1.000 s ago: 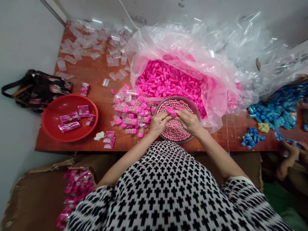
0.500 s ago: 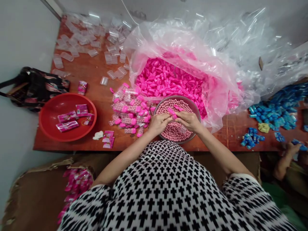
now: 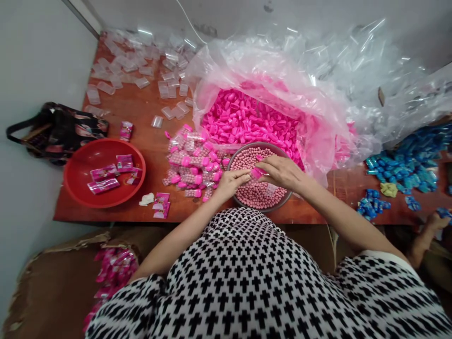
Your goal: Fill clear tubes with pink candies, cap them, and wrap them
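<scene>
Pink cap [image 3: 256,172] sits pinched between the fingertips of both hands, just above the pink balls [image 3: 259,190] that fill the metal bowl [image 3: 237,151]; the left hand [image 3: 231,181] curls in from the bowl's left rim and the right hand [image 3: 282,172] arches over its middle, each closed on one end of the cap. Touching the bowl's left side lies a heap of filled pink-capped tubes [image 3: 192,162], and pressed against its far side a clear bag of loose pink caps [image 3: 247,117] crowds in. Farther left of the bowl stands a red basin [image 3: 79,186] holding pink packets [image 3: 104,173], and well to its right are blue caps [image 3: 406,160].
</scene>
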